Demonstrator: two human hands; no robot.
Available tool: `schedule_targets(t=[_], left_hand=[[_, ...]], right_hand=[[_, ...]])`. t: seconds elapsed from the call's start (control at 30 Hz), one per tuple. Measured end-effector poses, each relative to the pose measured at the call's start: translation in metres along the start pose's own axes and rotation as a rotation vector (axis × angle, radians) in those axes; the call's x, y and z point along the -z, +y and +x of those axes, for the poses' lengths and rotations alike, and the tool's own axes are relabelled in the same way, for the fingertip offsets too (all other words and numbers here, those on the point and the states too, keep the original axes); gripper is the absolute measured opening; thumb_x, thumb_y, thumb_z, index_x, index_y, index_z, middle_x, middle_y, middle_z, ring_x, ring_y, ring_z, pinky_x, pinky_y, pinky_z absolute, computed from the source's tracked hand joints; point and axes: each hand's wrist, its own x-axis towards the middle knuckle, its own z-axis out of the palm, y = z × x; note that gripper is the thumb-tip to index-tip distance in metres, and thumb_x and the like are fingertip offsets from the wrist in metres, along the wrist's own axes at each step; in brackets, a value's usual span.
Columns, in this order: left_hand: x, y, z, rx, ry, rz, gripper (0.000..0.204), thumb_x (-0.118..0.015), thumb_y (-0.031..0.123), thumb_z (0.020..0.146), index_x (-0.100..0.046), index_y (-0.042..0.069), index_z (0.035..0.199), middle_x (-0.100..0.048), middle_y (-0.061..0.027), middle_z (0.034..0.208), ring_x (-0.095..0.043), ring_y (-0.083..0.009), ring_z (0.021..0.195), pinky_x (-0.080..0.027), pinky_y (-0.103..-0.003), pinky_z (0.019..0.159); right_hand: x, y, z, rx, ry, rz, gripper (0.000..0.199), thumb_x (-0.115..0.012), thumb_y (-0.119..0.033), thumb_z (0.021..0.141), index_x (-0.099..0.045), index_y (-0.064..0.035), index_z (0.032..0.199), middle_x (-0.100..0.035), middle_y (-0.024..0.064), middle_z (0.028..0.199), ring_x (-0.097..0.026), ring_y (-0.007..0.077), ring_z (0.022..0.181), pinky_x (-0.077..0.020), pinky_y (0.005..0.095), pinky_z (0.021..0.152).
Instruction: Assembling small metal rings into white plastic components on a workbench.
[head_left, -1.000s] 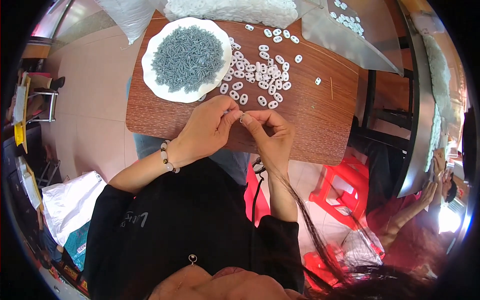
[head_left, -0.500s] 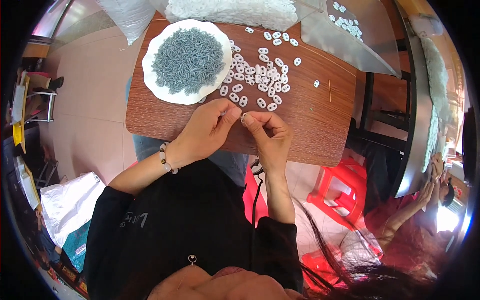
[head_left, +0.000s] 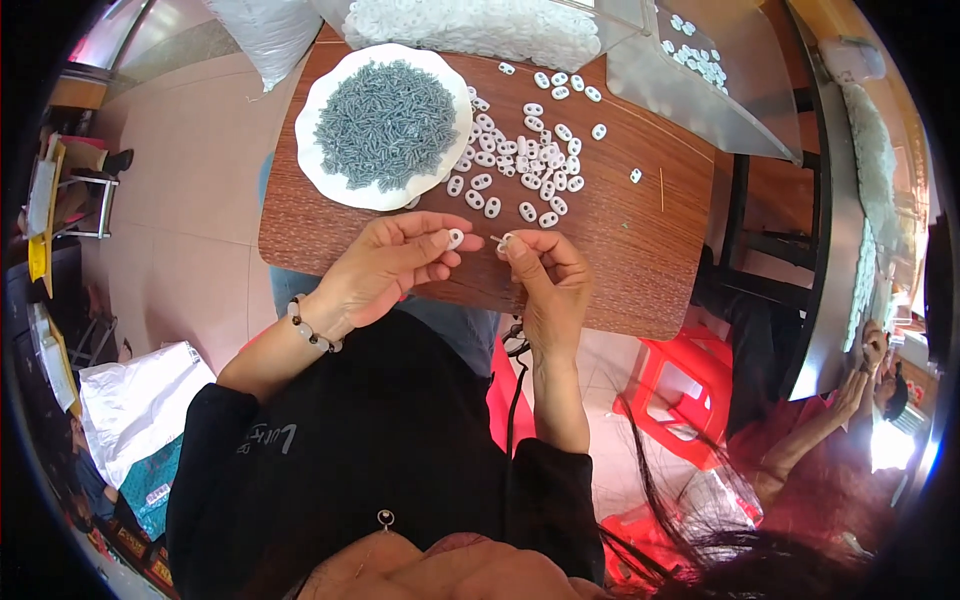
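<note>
I have my left hand pinching a white two-hole oval link between thumb and forefinger, other fingers loosely curled. My right hand holds a smaller-looking white piece in a narrow pinch, a thin pale rod seeming to poke out toward the left; I can't tell whether it is seated. The two pinches stand apart, with a short gap between them. I'd judge this a fitting step, and bringing the pieces together would call for lining rod up with hole.

Just beyond the left fingers sits the scalloped white dish of grey-blue pegs, limiting reach that way; loose white links lie beyond the gap. The wooden table's near edge runs beneath my hands. Sideways room is best right of the right grip, toward the rounded corner.
</note>
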Motion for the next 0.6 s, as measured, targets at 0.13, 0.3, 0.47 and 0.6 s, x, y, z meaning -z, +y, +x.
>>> schedule_targets(t=[0.13,0.3,0.47,0.6], left_hand=[[0.002,-0.004,-0.003,0.043,-0.005,-0.106,0.030,-0.060,0.017,0.094,-0.060,0.003,0.120,-0.065,-0.0077,0.109,-0.061,-0.0086,0.088,-0.051,-0.022,0.082],[0.000,-0.006,-0.004,0.081,0.053,-0.133,0.027,-0.062,0.018,0.093,-0.061,0.004,0.117,-0.065,-0.0036,0.098,-0.061,-0.0090,0.085,-0.052,-0.022,0.074],[0.004,-0.013,-0.002,0.085,0.022,-0.135,0.031,-0.063,0.018,0.093,-0.060,0.004,0.120,-0.065,-0.0020,0.095,-0.061,-0.0074,0.080,-0.053,-0.021,0.070],[0.001,-0.018,-0.003,0.100,0.029,-0.180,0.026,-0.064,0.018,0.091,-0.063,0.005,0.113,-0.067,-0.0019,0.095,-0.062,-0.0061,0.080,-0.053,-0.021,0.073]], right_hand=[[-0.002,0.000,-0.004,-0.005,-0.017,0.019,0.010,-0.069,-0.008,0.087,-0.066,-0.0002,0.093,-0.068,0.0052,0.082,-0.057,0.0064,0.069,-0.0409,0.0188,0.060],[-0.005,-0.001,-0.010,-0.027,-0.060,0.108,0.010,-0.067,-0.007,0.088,-0.064,0.0003,0.094,-0.068,0.0071,0.083,-0.057,0.0074,0.067,-0.0427,0.0194,0.061],[-0.007,-0.002,-0.013,-0.092,-0.065,0.187,0.010,-0.067,-0.009,0.088,-0.064,-0.0002,0.093,-0.067,0.0077,0.082,-0.057,0.0079,0.068,-0.0433,0.0197,0.062],[-0.007,-0.004,-0.016,-0.112,-0.099,0.119,0.011,-0.067,-0.010,0.088,-0.064,-0.0009,0.093,-0.067,0.0069,0.082,-0.058,0.0079,0.070,-0.0436,0.0196,0.063]])
